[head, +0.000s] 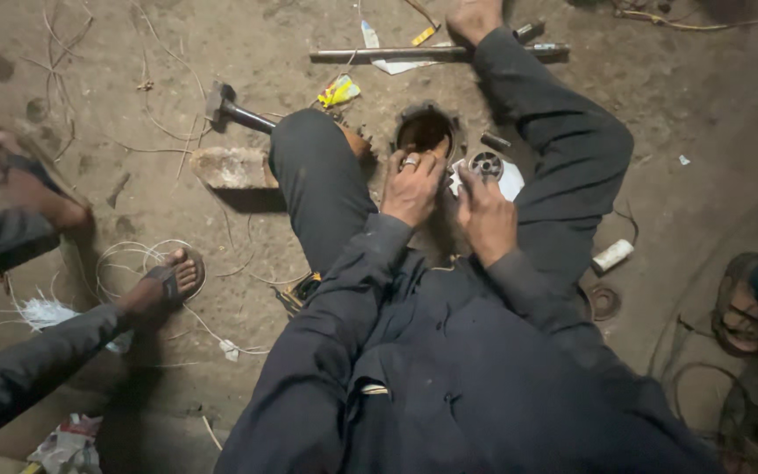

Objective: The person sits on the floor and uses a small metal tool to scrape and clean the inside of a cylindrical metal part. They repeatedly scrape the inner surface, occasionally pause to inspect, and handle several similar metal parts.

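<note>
Your left hand (411, 186) grips the round housing (425, 130) steady (fingers curled), right hand (485, 213) pinches the bearing (486, 164).

The round housing (425, 130) under my left hand (411, 186) looks like dull metal, rusty brown inside, its rim worn and matt. A ring (409, 161) on that hand glints, polished metal. By my right hand (487, 217) the small bearing (486, 164) is brighter steel with a smooth sheen, lying on a white scrap (511, 181) that looks like paper or thin cloth. My trousers (326, 184) are dark matt cloth. The ground (151, 53) is rough, dusty earth. The hammer (232, 109) has a dark matt metal head, the brick (233, 167) beside it is coarse and crumbly, and the long rod (396, 53) is dull grey metal.
</note>
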### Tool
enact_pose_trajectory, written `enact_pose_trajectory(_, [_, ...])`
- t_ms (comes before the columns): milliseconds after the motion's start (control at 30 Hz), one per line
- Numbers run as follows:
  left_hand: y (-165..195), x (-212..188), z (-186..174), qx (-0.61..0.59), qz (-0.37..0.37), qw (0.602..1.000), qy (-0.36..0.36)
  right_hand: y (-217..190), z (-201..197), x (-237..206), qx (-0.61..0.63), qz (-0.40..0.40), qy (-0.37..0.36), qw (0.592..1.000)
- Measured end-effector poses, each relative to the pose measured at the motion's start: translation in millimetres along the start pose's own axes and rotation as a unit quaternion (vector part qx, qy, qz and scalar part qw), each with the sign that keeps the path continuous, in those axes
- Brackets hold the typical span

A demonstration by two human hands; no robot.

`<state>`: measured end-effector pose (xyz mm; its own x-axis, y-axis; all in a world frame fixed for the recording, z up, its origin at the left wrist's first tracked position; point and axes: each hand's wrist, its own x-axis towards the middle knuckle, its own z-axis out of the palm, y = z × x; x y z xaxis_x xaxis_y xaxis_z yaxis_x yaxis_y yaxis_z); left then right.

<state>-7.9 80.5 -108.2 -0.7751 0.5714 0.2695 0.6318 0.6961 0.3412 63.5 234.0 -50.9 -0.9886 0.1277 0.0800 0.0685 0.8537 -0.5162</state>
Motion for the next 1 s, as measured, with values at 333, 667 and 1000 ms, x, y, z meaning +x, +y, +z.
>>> enact_pose_trajectory(333, [4.2, 1.8, -4.8, 0.007, -0.007, 1.0, -0.006, -6.0, -1.2, 8.1, -0.044, 0.026, -0.024, 0.998])
enact_pose_trajectory(667, [0.1, 0.7, 12.2, -0.055, -0.038, 0.998, 0.005, 19.1, 10.9, -4.0, 0.034, 0.003, -0.028, 0.999])
enact_pose_trajectory(1000, [4.6, 0.6, -35.5, 0.061, -0.022, 0.995, 0.081, 22.7, 30.1, -4.3, -0.065, -0.01, -0.019, 0.998])
